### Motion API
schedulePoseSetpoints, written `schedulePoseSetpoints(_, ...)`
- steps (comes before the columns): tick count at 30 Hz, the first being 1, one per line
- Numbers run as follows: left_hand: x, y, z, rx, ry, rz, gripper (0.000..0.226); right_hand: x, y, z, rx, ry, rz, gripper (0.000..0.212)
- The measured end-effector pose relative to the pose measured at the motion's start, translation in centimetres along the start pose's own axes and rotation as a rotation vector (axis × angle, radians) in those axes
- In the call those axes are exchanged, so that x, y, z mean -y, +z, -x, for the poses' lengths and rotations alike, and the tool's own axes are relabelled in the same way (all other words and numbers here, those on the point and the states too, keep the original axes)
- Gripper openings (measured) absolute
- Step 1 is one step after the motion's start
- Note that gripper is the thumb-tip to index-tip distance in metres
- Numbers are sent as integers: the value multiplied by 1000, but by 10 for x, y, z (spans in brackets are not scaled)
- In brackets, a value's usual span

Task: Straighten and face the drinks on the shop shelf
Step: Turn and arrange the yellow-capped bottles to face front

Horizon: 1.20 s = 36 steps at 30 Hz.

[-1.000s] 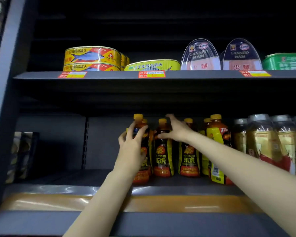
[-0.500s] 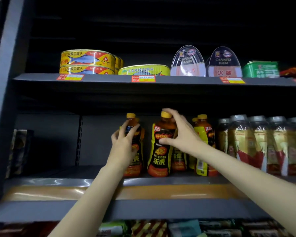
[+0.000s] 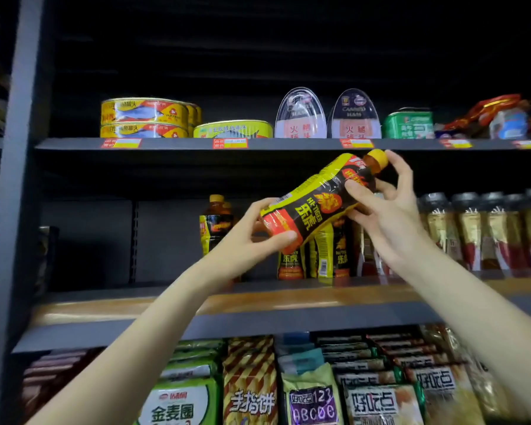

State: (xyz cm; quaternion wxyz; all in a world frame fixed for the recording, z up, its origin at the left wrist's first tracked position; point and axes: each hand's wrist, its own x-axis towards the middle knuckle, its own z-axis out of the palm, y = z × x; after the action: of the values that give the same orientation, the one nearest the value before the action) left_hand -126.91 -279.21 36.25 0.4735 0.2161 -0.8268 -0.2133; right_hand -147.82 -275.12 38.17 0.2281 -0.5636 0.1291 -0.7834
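I hold a Hi-Tiger drink bottle (image 3: 319, 200) with a yellow cap in the air in front of the middle shelf (image 3: 288, 302), tilted with its cap up to the right. My left hand (image 3: 252, 237) grips its red base. My right hand (image 3: 383, 207) grips its neck, one finger touching the cap. Behind it, several more Hi-Tiger bottles (image 3: 328, 256) stand on the shelf, partly hidden. One bottle (image 3: 214, 222) stands apart at the left.
Clear bottles with grey caps (image 3: 485, 231) fill the shelf's right part. Fish tins (image 3: 144, 118) and canned ham (image 3: 354, 115) sit on the shelf above. Snack packets (image 3: 252, 384) lie below. A grey upright post (image 3: 16, 179) bounds the left.
My right hand lifted a bottle off the shelf and tilted it. My left hand left the leftmost bottle and took the lifted bottle's base. The view pulled back and down.
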Motion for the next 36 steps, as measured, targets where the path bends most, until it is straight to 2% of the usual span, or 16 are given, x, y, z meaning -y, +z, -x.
schedulePoseSetpoints(2, -10, 6, 3, -84, -70, 267, 64, 4, -1, -2, -25, 74, -98, 65)
schedulePoseSetpoints(3, -14, 8, 4, -133, -48, 278, 63, 7, -2, -4, -17, 110, -92, 64)
schedulePoseSetpoints(6, -18, 2, 5, -298, 161, -77, 68, 16, -2, -4, 12, 337, 43, 53)
schedulePoseSetpoints(9, -26, -6, 10, -228, 357, -253, 77, 13, 3, 6, 21, 630, -58, 33)
schedulePoseSetpoints(12, -32, 0, 17, -159, 404, -331, 77, 2, 6, 17, -25, 740, -186, 35)
schedulePoseSetpoints(14, -30, 1, 20, -139, 373, -337, 79, -3, 7, 20, -78, 740, -231, 38)
schedulePoseSetpoints(16, -27, 0, 22, -123, 295, -292, 77, -7, 8, 19, -117, 648, -209, 55)
schedulePoseSetpoints(19, -25, 5, 25, -167, 29, 46, 66, -11, 12, 20, -159, 394, -97, 78)
schedulePoseSetpoints(22, -18, 6, 25, -197, -163, 324, 66, -9, 20, 26, -89, 213, -22, 80)
schedulePoseSetpoints(24, -17, 5, 27, -219, -139, 255, 60, -10, 21, 28, -59, 185, 11, 78)
schedulePoseSetpoints(25, -18, 3, 28, -267, -63, 101, 60, -11, 21, 29, -50, 223, 10, 75)
schedulePoseSetpoints(27, -22, -1, 29, -341, 170, -335, 65, -10, 21, 30, -13, 419, -77, 59)
schedulePoseSetpoints(28, -24, -3, 29, -321, 286, -511, 69, -11, 21, 31, 7, 535, -145, 50)
schedulePoseSetpoints(30, -25, -5, 30, -209, 423, -716, 72, -14, 21, 34, -7, 674, -255, 40)
schedulePoseSetpoints(32, -20, -4, 31, -155, 442, -724, 70, -18, 20, 36, -70, 690, -309, 35)
schedulePoseSetpoints(36, -8, -1, 34, -196, 209, -291, 51, -29, 19, 32, -63, 534, -208, 56)
